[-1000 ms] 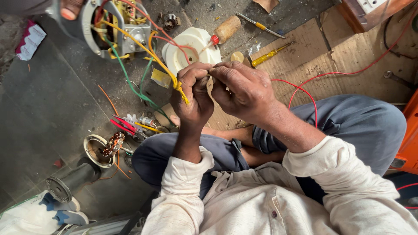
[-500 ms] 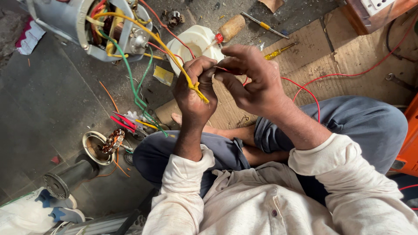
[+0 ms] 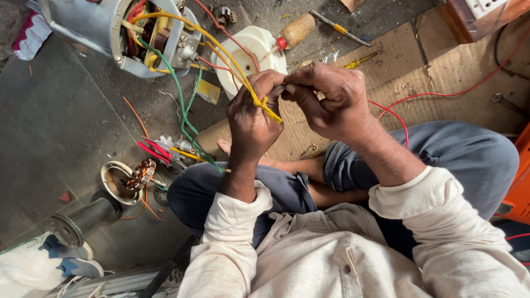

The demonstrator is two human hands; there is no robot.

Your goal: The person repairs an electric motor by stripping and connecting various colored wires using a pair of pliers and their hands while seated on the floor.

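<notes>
A small yellow label-like card (image 3: 208,91) lies flat on the floor just below the open motor housing (image 3: 118,33), and a red-and-white cloth or packet (image 3: 32,37) sits at the far left edge. A white plastic bag with blue print (image 3: 33,265) rests in the lower left corner. You are sitting cross-legged on a dark grey concrete floor (image 3: 61,127), with a sheet of brown cardboard (image 3: 441,83) spread under your right side. On it and beside it lie a wooden-handled screwdriver (image 3: 309,27), a white round cover (image 3: 248,52) and a loose red wire (image 3: 441,94). A smaller wound stator (image 3: 135,176) stands near your left knee. Your left hand (image 3: 254,118) is clenched around the yellow wires (image 3: 265,105) that run up to the motor housing, pinning them between thumb and fingers. Your right hand (image 3: 331,102) pinches the same yellow wires at their ends, fingertips touching your left thumb, both hands raised above your lap
</notes>
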